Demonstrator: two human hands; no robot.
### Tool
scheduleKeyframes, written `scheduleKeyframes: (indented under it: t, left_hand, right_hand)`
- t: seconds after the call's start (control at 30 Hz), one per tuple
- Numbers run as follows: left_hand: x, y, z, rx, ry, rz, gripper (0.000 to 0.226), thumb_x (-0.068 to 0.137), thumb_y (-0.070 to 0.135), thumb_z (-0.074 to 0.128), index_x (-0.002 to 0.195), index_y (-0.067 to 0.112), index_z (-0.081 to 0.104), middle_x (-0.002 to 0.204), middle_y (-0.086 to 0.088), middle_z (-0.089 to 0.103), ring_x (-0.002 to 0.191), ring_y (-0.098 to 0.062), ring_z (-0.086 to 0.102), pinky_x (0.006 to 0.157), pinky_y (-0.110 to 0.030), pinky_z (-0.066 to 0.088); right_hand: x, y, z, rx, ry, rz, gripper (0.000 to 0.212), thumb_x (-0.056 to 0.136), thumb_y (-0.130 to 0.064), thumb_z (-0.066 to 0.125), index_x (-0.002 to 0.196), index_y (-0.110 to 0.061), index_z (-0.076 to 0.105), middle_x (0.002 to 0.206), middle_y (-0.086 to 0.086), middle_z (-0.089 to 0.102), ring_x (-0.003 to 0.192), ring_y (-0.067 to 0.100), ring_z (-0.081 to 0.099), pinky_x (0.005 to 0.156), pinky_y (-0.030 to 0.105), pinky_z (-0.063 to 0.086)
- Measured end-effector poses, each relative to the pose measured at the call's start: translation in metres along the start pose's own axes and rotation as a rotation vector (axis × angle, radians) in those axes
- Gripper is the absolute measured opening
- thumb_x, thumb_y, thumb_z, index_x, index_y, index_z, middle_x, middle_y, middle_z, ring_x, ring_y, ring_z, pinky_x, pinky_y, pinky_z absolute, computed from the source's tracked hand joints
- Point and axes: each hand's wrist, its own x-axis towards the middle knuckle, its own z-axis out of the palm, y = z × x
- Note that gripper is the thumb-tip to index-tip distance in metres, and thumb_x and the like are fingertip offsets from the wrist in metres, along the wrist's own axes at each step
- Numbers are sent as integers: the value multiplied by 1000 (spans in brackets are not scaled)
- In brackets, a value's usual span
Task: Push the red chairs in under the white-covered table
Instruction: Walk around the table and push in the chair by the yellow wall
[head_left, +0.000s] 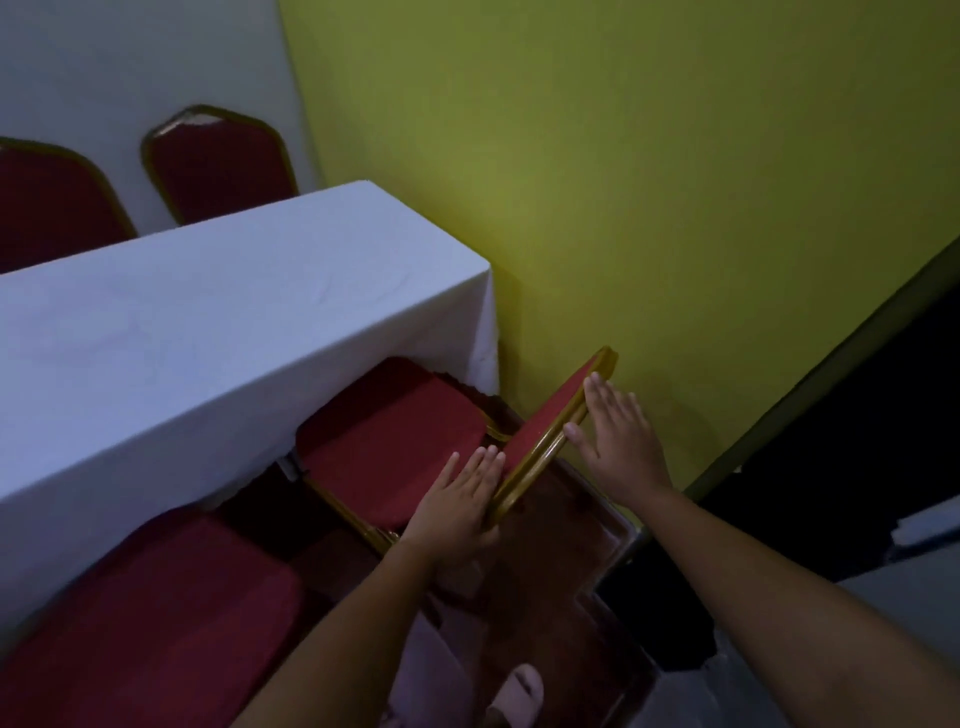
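Palms flat, fingers spread: my left hand (460, 501) and right hand (621, 434) press the red chair's backrest (550, 421), table (208, 338) at ten o'clock.

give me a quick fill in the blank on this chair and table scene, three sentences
1. Both hands rest flat on the backrest of a ____ chair.
2. The table wears a ____ cloth.
3. The wall beside the table is painted ____.

Missing words: red; white; yellow-green
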Motion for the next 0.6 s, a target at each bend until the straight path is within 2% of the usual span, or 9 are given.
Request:
scheduleKeyframes:
  t: [0.1, 0.17, 0.2, 0.27, 0.33, 0.4, 0.47, 0.6]
  left_hand:
    - [-27, -22, -8, 45, -25, -75, 85, 84, 52, 33, 149, 11, -2, 153, -3, -6, 142, -17, -9, 115, -34, -17]
    - [-46, -38, -14, 68, -57, -120, 86, 78, 53, 38, 147, 5, 21, 153, -10, 23, 142, -22, 19, 118, -38, -2]
    - [-55, -47, -14, 81, -63, -156, 86, 74, 53, 41, 143, 3, 33, 148, -13, 38, 137, -24, 34, 115, -38, 5]
    - [-73, -65, -16, 95, -68, -243, 87, 68, 54, 43, 138, 1, 41, 140, -14, 50, 130, -26, 46, 111, -37, 7]
    - [-86, -78, -18, 72, -49, -331, 94, 66, 56, 39, 141, 0, 35, 145, -15, 42, 135, -27, 39, 113, -36, 6]
    - [-94, -85, -19, 64, 2, -392, 100, 65, 58, 27, 149, 4, 14, 156, -10, 16, 144, -23, 14, 117, -35, -2]
    - [-94, -82, -20, 39, 41, -425, 100, 65, 60, 18, 150, 10, 1, 158, -4, 1, 143, -15, -7, 116, -35, -7]
    - [-72, -58, -19, -76, 227, -458, 88, 81, 68, 18, 151, 16, 6, 156, 4, 0, 142, -8, -7, 118, -33, -6]
  right_hand:
    - [-4, -23, 6, 20, 0, -43, 75, 94, -60, 17, 148, -9, 24, 156, 8, 26, 144, 24, 22, 116, 46, 14]
    - [-6, -38, 10, 32, 4, -90, 72, 94, -57, 20, 147, -9, 28, 154, 8, 29, 143, 24, 26, 115, 49, 18]
    - [-7, -45, 11, 39, 6, -122, 71, 95, -56, 20, 147, -9, 29, 154, 8, 31, 142, 24, 27, 115, 50, 20]
    - [-6, -59, 13, 52, 6, -194, 69, 96, -55, 18, 147, -10, 29, 153, 6, 32, 142, 24, 27, 115, 50, 20]
    - [-3, -70, 15, 56, 7, -264, 66, 98, -54, 17, 147, -12, 30, 153, 3, 33, 142, 23, 27, 115, 47, 19]
    - [2, -77, 16, 69, 8, -310, 64, 98, -52, 17, 147, -13, 31, 153, 2, 33, 142, 22, 27, 116, 44, 16]
    - [7, -80, 18, 88, 16, -337, 62, 99, -51, 17, 146, -14, 32, 152, 2, 35, 141, 22, 29, 115, 41, 16]
    - [24, -72, 17, 136, 36, -356, 65, 98, -53, 15, 144, -13, 38, 148, 3, 41, 138, 22, 35, 113, 42, 23]
